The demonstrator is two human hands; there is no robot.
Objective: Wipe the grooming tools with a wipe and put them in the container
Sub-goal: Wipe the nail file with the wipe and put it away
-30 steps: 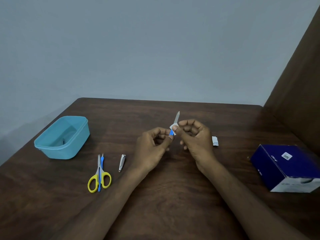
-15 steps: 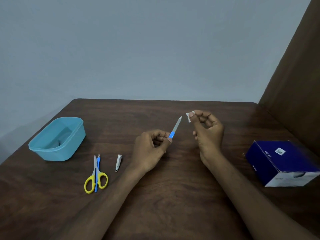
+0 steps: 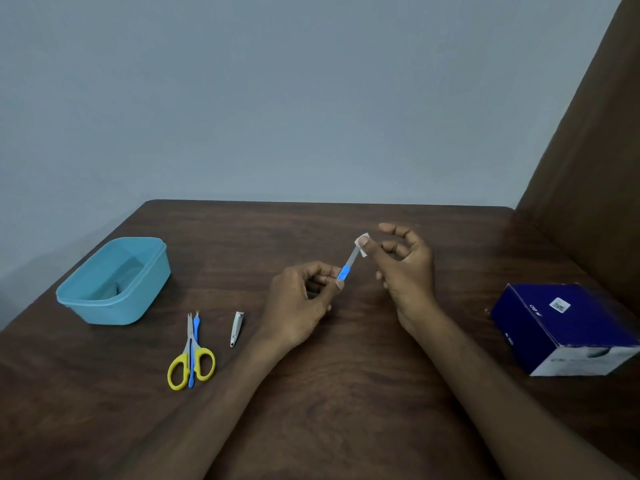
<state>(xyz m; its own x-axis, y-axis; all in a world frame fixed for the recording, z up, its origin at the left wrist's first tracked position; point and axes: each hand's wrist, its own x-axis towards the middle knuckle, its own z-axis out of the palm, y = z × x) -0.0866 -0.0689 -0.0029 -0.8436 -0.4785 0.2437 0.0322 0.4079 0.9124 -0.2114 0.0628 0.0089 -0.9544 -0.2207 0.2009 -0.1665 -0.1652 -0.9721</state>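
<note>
My left hand (image 3: 301,303) pinches the blue handle of a nail file (image 3: 347,266) whose metal blade points up and to the right. My right hand (image 3: 403,268) pinches a small white wipe (image 3: 363,244) round the tip of that blade. A light blue container (image 3: 114,282) stands at the left of the table; something dark lies in it, hard to make out. Yellow-handled scissors (image 3: 191,362) lie in front of it, with a thin blue-handled tool (image 3: 194,344) lying over them. A small metal nail clipper (image 3: 237,328) lies just right of the scissors.
A dark blue cardboard box (image 3: 568,327) sits at the right of the brown wooden table (image 3: 346,410). A brown panel (image 3: 588,168) rises along the table's right side, and a grey wall stands behind the far edge.
My right hand slid the wipe up off the blade, then came back onto its tip. The left hand kept its hold on the file's handle.
</note>
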